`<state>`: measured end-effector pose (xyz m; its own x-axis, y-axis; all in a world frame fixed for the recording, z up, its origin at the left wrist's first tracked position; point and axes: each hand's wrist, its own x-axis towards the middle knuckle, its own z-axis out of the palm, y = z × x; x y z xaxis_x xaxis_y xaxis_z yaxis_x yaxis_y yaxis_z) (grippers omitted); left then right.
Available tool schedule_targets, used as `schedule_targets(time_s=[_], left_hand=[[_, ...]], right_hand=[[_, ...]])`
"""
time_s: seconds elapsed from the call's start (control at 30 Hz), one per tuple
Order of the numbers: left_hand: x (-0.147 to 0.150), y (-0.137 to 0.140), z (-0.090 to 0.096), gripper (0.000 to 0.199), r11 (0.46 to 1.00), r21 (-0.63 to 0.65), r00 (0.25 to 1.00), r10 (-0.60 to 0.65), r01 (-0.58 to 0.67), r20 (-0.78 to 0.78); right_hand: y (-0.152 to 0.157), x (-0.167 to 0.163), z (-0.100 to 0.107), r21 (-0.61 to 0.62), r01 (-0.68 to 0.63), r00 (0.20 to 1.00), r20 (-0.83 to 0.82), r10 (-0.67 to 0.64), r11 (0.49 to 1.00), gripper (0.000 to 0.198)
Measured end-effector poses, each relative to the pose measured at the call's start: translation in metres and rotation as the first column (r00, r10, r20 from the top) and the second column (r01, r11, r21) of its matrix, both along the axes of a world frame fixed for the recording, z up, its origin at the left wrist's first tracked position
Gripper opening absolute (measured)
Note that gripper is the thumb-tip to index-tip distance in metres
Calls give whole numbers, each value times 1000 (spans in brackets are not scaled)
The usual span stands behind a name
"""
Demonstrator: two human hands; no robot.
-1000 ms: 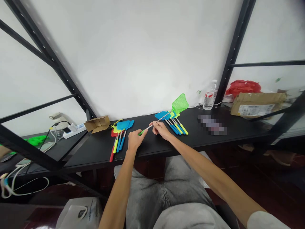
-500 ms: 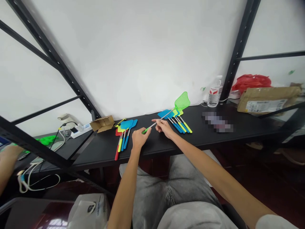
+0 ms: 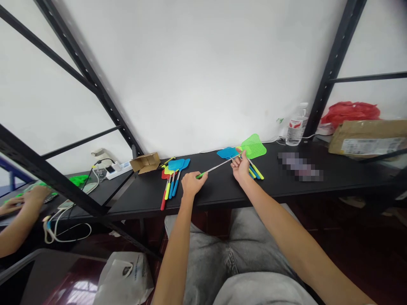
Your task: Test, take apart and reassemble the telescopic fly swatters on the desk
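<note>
The left hand (image 3: 193,184) is curled closed round a green fly swatter (image 3: 254,146) by its handle; the right hand (image 3: 241,167) pinches its shaft, centre-right over the counter (image 3: 133,200). Left swatters (image 3: 176,164) and right swatters (image 3: 227,153) lie grouped; this one seemingly isn't yet laid down.

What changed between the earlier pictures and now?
The right hand moved along the thin silver metal shaft toward the bright green mesh swatter head, which dipped lower. The left hand kept hold of the green handle; the red, yellow and blue swatters on the left stayed put.
</note>
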<state>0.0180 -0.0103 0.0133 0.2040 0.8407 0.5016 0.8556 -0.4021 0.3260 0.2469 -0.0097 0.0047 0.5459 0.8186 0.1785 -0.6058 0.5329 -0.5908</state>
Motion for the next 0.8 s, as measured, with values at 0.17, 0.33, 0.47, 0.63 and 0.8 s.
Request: schedule_targets(time_s=[0.17,0.33,0.47,0.63,0.8], left_hand=[[-2,2,-1,54,999,4,999,-35,35,20],[-5,4,-2,55,998,33,997,-48,46,54],[-5,2,-1,56,998,9,997,-64,63,52],[-5,-1,1,58,993,-19,992,-118,119,45],[-4,-2,2,56,990,-45,991,-132,133,31]], right_hand=[[-2,-2,3,-12,68,996,61,-67,998,46],[-4,-4,5,-20,56,992,118,-53,998,47],[-6,-4,4,-29,49,988,150,-44,998,48],[-8,-5,4,-19,44,982,184,-40,999,48],[-9,-12,3,-44,34,964,265,-21,998,47]])
